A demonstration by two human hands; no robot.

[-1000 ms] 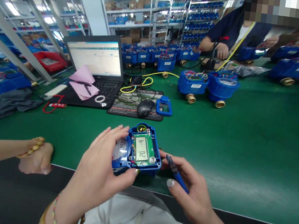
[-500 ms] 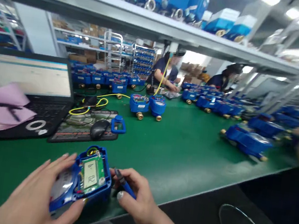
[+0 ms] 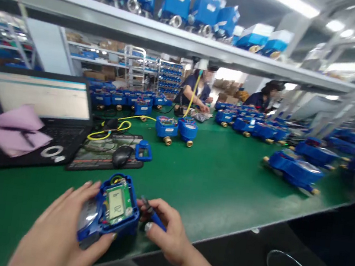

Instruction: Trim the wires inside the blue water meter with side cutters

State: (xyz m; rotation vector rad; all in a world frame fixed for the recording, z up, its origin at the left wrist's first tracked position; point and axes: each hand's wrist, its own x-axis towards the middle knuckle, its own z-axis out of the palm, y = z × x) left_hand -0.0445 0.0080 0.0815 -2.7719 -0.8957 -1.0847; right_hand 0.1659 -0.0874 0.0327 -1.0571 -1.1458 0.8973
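— What's the left hand (image 3: 62,233) doing?

— It cups the blue plastic meter (image 3: 111,213) from the side, fingers spread along its rounded clear dial cover, thumb pressed on the near edge. The meter sits on the green felt-like table (image 3: 223,182), close to the front edge, lid off, with a flat green circuit board (image 3: 118,204) and its pale rectangular display showing.

— And the right hand (image 3: 164,229)?

— Curled just beside the meter's right wall, pinching a slim blue tool (image 3: 153,216) between thumb and fingers.

— Behind that?

— A glossy black mouse (image 3: 122,156) on a printed mat (image 3: 102,158), a laptop (image 3: 39,110) with soft pink cloth (image 3: 17,129) draped on it.
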